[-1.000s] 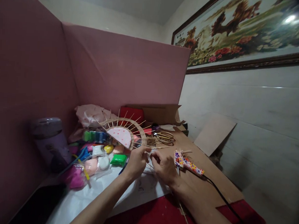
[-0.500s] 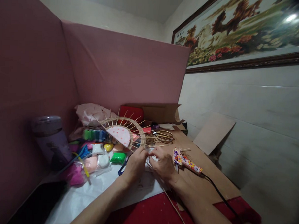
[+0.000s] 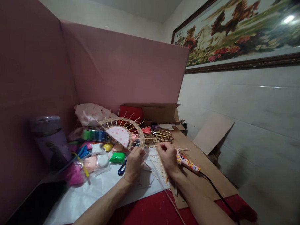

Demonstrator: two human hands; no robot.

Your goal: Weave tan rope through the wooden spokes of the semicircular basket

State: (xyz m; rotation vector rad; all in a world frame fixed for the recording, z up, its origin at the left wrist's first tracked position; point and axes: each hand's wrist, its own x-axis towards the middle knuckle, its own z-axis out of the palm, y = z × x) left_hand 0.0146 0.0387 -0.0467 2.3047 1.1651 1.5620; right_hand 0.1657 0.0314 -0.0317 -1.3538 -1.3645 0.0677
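Tan arch [image 3: 140, 133]; left hand [image 3: 135, 163] beside (fingers curled).

A framed horse picture [image 3: 225, 36] — glare [image 3: 289, 19] at its right — hangs on the wall [image 3: 264, 107]; 2 pink panels [image 3: 127, 65] meet behind a lilac tumbler [image 3: 50, 144].

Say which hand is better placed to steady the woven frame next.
Probably the left hand: it is at the edge of the woven frame, while the right hand is farther off.

Woven frame [image 3: 141, 135]: tan (its half-disc [image 3: 118, 135] pale, pink-dotted). Corded tool [image 3: 189, 164], right: multicoloured floral. Packet [image 3: 117, 157], left: green. Near cloth [image 3: 140, 211]: red.
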